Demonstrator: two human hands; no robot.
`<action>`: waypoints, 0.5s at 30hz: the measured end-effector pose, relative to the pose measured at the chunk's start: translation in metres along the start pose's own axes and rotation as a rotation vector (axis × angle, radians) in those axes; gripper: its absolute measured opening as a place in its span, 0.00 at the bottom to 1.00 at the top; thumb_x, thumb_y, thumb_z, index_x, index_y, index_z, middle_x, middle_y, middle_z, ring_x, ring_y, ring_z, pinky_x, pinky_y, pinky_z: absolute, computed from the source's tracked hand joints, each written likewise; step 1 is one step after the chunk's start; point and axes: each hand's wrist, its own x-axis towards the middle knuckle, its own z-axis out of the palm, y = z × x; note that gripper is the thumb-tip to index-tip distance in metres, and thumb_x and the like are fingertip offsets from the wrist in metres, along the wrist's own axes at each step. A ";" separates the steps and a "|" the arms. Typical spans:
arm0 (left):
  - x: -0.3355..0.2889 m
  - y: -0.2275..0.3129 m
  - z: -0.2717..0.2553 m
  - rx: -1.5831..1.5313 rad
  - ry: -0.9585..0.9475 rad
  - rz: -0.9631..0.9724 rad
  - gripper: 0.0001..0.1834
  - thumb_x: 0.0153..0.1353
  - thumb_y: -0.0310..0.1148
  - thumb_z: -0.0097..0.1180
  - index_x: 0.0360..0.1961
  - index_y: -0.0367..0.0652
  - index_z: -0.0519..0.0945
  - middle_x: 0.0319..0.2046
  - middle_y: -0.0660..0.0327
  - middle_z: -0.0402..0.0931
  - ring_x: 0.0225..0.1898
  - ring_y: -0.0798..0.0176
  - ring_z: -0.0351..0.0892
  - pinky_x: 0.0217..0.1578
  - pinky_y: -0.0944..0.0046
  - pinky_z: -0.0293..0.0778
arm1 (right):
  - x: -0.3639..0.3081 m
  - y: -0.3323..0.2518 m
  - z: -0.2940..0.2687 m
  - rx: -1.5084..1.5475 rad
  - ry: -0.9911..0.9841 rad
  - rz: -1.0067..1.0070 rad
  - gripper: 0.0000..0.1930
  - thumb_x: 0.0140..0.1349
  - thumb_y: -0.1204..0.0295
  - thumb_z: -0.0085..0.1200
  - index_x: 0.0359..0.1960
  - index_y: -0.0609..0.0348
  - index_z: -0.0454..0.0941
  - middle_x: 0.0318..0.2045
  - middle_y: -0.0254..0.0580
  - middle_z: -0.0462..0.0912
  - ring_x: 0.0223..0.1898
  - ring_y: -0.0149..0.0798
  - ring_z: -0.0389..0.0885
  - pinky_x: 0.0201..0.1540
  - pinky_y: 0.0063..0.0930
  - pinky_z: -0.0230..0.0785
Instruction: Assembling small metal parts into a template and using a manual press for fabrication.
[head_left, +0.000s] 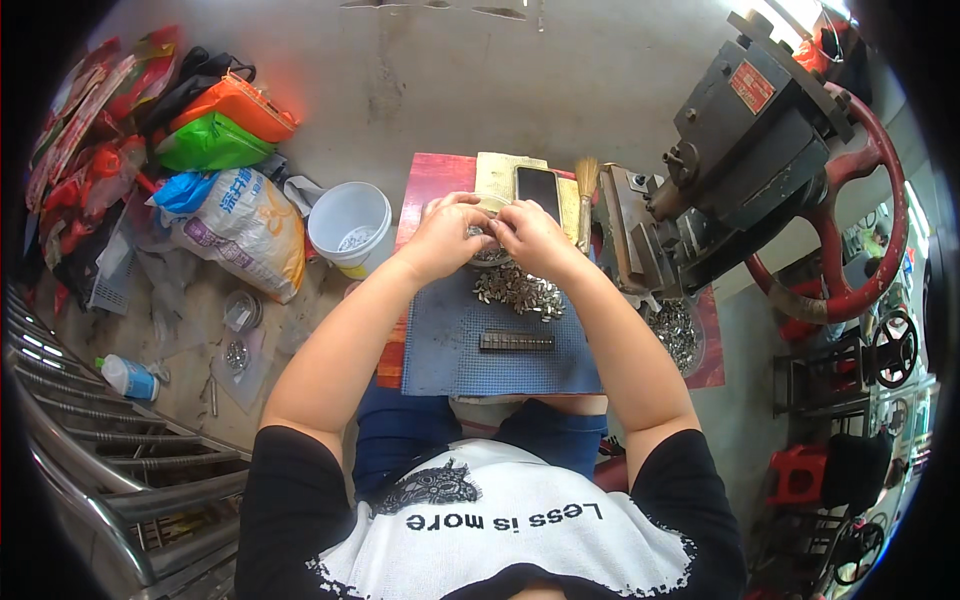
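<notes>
My left hand (447, 238) and my right hand (532, 240) meet over the far part of a blue ribbed mat (440, 345). Their fingers are bent and pinched close together; whatever lies between them is too small or hidden to make out. Right below the fingers, a round container (490, 257) of small metal parts is partly covered by my hands. A loose heap of small shiny metal pieces (522, 292) spreads on the mat beside my right wrist. Nearer to me lies a dark slotted metal bar (516, 342), touched by neither hand.
Beyond my hands lie a phone (538, 186) and a brush (586, 190). At right stands a press (730, 140) with a red handwheel (885, 180), near more metal pieces (676, 335). A white bucket (350, 215), stuffed sacks (240, 225) and a metal rack (110, 500) are at left.
</notes>
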 end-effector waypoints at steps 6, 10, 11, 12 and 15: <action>0.002 0.007 -0.005 -0.048 -0.002 -0.088 0.09 0.57 0.36 0.66 0.39 0.49 0.89 0.49 0.54 0.83 0.63 0.53 0.72 0.64 0.51 0.63 | -0.001 -0.007 -0.005 0.025 0.029 0.018 0.12 0.66 0.65 0.54 0.32 0.63 0.80 0.33 0.54 0.79 0.42 0.57 0.75 0.48 0.46 0.69; 0.000 0.015 -0.011 0.121 0.014 -0.049 0.10 0.56 0.36 0.67 0.39 0.50 0.90 0.49 0.59 0.84 0.63 0.54 0.71 0.63 0.53 0.66 | 0.001 -0.007 -0.008 -0.007 -0.015 0.007 0.12 0.65 0.65 0.55 0.32 0.63 0.80 0.33 0.54 0.79 0.42 0.56 0.75 0.47 0.45 0.69; -0.001 0.011 -0.009 0.123 0.016 -0.049 0.10 0.56 0.36 0.67 0.39 0.50 0.90 0.49 0.59 0.84 0.63 0.54 0.71 0.63 0.53 0.66 | 0.001 -0.008 -0.007 -0.005 0.000 -0.011 0.11 0.65 0.66 0.56 0.33 0.62 0.81 0.33 0.53 0.79 0.42 0.56 0.75 0.47 0.45 0.69; -0.002 0.006 -0.006 0.052 0.027 -0.061 0.10 0.56 0.37 0.68 0.39 0.50 0.90 0.49 0.61 0.85 0.63 0.54 0.72 0.63 0.53 0.66 | 0.001 -0.009 -0.007 -0.003 0.015 -0.030 0.10 0.64 0.66 0.57 0.33 0.62 0.81 0.32 0.53 0.79 0.42 0.56 0.75 0.47 0.46 0.69; -0.001 0.007 -0.006 -0.042 0.047 -0.118 0.11 0.55 0.37 0.69 0.39 0.50 0.90 0.50 0.62 0.85 0.62 0.54 0.72 0.63 0.53 0.67 | 0.002 -0.012 -0.015 0.037 0.008 0.018 0.12 0.64 0.65 0.60 0.34 0.63 0.81 0.30 0.48 0.81 0.37 0.47 0.78 0.43 0.40 0.71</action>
